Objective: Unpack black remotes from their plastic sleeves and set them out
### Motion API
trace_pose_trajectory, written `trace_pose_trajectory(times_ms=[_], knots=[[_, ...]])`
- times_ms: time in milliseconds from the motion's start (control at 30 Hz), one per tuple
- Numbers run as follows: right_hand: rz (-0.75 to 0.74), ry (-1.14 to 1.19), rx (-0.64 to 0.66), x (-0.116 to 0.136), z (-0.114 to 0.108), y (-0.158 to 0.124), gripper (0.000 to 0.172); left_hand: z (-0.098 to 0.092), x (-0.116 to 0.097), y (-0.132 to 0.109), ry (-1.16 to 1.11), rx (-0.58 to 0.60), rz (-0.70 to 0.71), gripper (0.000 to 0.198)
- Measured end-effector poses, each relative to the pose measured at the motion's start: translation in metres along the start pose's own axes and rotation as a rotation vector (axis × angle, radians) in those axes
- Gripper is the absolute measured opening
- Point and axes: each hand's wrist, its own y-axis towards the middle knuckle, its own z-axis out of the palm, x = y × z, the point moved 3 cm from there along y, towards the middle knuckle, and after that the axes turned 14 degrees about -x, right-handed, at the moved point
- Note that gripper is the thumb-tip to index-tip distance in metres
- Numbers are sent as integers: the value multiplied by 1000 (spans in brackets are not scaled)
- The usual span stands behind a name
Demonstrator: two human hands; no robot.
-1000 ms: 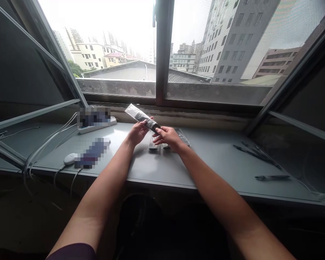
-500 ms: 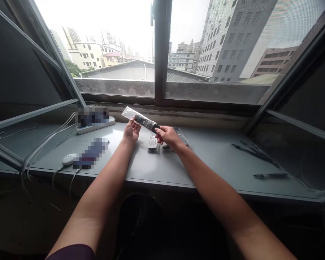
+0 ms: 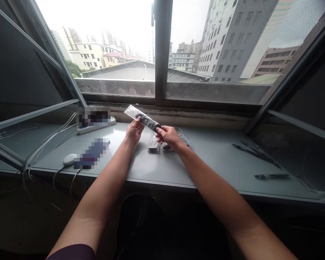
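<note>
A slim black remote control [image 3: 148, 122] is held up slantwise above the desk, most of it inside a clear plastic sleeve [image 3: 130, 111]. My left hand [image 3: 134, 131] pinches the sleeve around its middle, thumb on top. At the lower right end, my right hand [image 3: 169, 137] grips the remote control between thumb and fingers. The sleeve's flat far end sticks out to the upper left. Beneath and behind my right hand lie more plastic-wrapped items, one a wrapped piece [image 3: 154, 142] and another a dark wrapped item [image 3: 183, 137], both partly hidden.
On the left of the grey desk [image 3: 206, 162] are a white power strip [image 3: 97, 126], a blurred-out dark blue item [image 3: 92, 153], a white rounded device [image 3: 69, 159] and cables. Pens [image 3: 271, 176] lie right. Window frames [image 3: 162, 54] rise behind.
My left hand has shifted slightly right along the sleeve, closer to my right hand. Less of the remote control's black end shows between the sleeve and my right fingers.
</note>
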Motion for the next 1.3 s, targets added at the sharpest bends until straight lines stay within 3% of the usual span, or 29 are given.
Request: trace_pose_trajectory(times_ms=[100, 267, 400, 500, 833, 1067, 1300], knots=[[7, 7, 1, 0, 0, 1, 25, 1, 3, -1, 42, 44, -4, 20], [26, 31, -9, -2, 1, 2, 8, 4, 7, -6, 113, 103, -35, 29], [44, 69, -17, 0, 2, 0, 45, 4, 8, -7, 141, 150, -36, 26], [50, 98, 0, 2, 2, -2, 56, 4, 8, -8, 151, 155, -36, 24], [-32, 165, -76, 8, -4, -3, 33, -2, -2, 0, 10, -47, 18, 16], [-45, 131, 25, 11, -2, -6, 18, -3, 1, 1, 23, -36, -2, 25], [-43, 156, 61, 12, -1, -8, 18, -4, 1, 3, 36, -37, 9, 21]])
